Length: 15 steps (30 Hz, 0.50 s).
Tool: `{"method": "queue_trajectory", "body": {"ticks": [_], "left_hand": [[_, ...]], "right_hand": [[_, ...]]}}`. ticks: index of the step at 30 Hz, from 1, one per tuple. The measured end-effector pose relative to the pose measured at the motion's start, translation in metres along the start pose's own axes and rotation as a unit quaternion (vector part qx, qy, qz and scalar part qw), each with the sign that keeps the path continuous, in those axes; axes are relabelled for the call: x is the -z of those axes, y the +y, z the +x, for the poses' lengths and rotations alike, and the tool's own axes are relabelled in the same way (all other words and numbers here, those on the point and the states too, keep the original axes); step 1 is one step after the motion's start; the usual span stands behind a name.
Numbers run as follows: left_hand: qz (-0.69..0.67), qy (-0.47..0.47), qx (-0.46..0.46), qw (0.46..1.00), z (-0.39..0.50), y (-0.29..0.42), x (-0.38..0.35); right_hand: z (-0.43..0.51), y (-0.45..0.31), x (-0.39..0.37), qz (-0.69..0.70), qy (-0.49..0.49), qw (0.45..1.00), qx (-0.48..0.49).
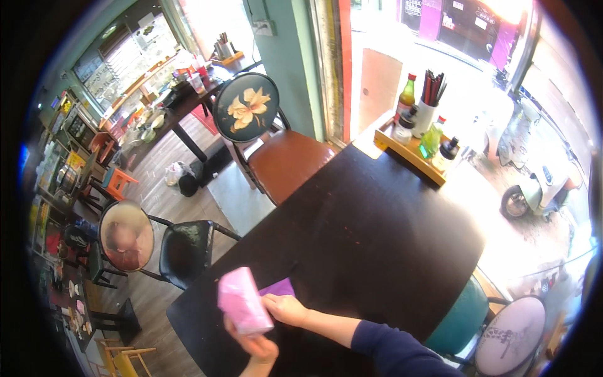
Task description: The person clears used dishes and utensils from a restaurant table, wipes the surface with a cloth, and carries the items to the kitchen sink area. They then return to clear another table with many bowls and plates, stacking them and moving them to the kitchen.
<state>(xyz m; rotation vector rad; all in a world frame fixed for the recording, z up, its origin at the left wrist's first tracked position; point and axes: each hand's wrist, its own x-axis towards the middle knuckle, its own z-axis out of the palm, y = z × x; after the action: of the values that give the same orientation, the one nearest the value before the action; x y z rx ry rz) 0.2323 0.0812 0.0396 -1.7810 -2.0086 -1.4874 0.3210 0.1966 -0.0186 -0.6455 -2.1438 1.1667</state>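
Over the near left part of a dark tabletop (358, 226), my left hand (254, 346) holds a pink, box-shaped packet (242, 299) from below, tilted. My right hand (285, 308) is at the packet's right side, its fingers closed around the edge of a flat purple piece (280, 287). Whether that piece is paper or cloth, and whether it is joined to the packet, I cannot tell. The dark blue sleeve (395, 346) reaches in from the lower right.
A wooden tray (410, 158) with bottles and a chopstick holder (426, 118) stands at the table's far edge. Chairs with a brown seat (287, 162), a black seat (186, 252) and a green seat (459, 320) surround the table. White and black bags (181, 178) lie on the floor.
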Motion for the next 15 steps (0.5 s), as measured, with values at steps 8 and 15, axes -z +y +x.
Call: {"method": "queue_trajectory", "body": {"ticks": [8, 15], "left_hand": [[0.152, -0.033, 0.050, 0.987, -0.008, -0.041, 0.135], [0.159, -0.072, 0.078, 0.982, -0.033, -0.023, 0.125]], "right_hand": [[-0.062, 0.049, 0.230, -0.007, 0.445, 0.888, -0.115], [-0.041, 0.137, 0.304, -0.524, 0.305, 0.760, -0.233]]}}
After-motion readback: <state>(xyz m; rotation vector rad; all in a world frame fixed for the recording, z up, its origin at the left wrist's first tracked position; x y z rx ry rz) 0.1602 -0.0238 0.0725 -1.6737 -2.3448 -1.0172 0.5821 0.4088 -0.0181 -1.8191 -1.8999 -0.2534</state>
